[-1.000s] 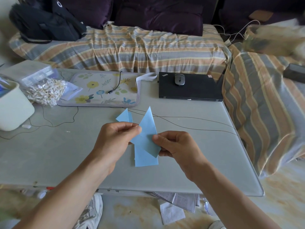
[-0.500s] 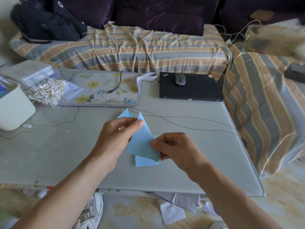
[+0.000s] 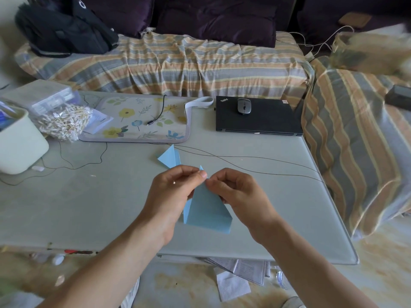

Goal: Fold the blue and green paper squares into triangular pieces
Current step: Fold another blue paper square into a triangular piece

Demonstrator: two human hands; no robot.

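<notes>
Both grips, left hand [image 3: 171, 192] and right hand [image 3: 240, 196], now pinched together at blue paper [image 3: 206, 210] tip.

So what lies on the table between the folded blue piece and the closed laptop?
In the head view, only thin dark cables cross the bare tabletop between the folded blue piece and the laptop.

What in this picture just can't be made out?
- Head view: top of the folded light-blue paper, hidden behind the left hand and right hand.
- Contents of the white plastic tub: cut off by the left edge.
- Tan object, top right: blurred.
</notes>
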